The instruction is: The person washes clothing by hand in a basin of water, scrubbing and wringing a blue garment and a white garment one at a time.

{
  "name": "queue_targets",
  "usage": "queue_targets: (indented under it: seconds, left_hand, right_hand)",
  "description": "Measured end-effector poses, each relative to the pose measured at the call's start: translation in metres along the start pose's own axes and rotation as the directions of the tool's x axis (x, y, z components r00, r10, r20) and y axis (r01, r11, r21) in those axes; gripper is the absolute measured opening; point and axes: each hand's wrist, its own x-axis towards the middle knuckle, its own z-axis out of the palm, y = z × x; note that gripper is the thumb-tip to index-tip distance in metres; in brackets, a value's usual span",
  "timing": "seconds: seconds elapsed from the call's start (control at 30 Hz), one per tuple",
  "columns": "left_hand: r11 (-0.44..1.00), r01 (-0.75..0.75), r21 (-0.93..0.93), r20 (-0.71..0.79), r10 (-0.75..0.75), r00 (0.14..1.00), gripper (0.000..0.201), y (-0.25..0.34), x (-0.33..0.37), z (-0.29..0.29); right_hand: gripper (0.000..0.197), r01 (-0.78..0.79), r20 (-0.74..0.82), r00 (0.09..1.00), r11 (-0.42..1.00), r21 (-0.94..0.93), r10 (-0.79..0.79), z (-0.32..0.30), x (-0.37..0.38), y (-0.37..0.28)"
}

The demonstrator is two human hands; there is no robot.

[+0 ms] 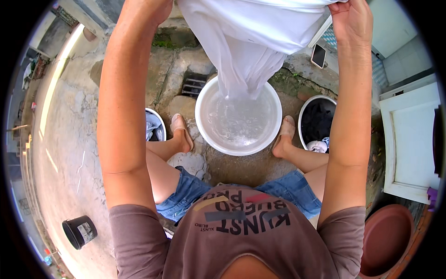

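A wet white cloth (260, 28) hangs stretched out at the top of the view. Its lower end trails into the water of a round white basin (202, 132) between my feet. My right hand (351, 19) is closed on the cloth's upper right edge, thumb and fingers pinching it. Raised at the upper left, my left hand (155, 8) is cut off by the top of the picture, right beside the cloth's left edge. Its fingers lie out of view, so their grip does not show.
Tubs of laundry flank my feet: blue-grey clothes (152, 125) left, dark clothes (317, 122) right. A floor drain (194, 84) lies behind the basin. A phone (318, 56) rests on a ledge. A black bucket (80, 232) stands left, a reddish-brown basin (388, 239) right.
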Motion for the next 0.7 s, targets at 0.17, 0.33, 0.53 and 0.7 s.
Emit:
queue_targets:
  seconds: [0.17, 0.33, 0.53, 0.7]
  left_hand:
    - [0.906, 0.148, 0.397, 0.031, -0.175, 0.984, 0.049, -0.088, -0.042, -0.039]
    - [0.695, 0.028, 0.718, 0.244, -0.289, 0.926, 0.060, -0.226, -0.127, 0.002]
    - [0.487, 0.010, 0.873, 0.315, -0.580, 0.751, 0.068, -0.333, -0.258, 0.033]
    - [0.395, -0.107, 0.912, 0.374, -0.699, 0.610, 0.064, -0.382, -0.318, 0.047]
  right_hand:
    - [0.018, -0.174, -0.014, 0.982, 0.871, -0.460, 0.189, 0.001, -0.042, 0.052]
    - [0.028, -0.087, 0.137, 0.928, 0.560, -0.824, 0.346, -0.068, -0.132, 0.183]
    - [0.049, 0.022, 0.149, 0.715, 0.191, -0.981, 0.684, -0.098, -0.263, 0.301]
    - [0.070, 0.110, 0.155, 0.526, 0.114, -0.987, 0.836, -0.079, -0.300, 0.326]
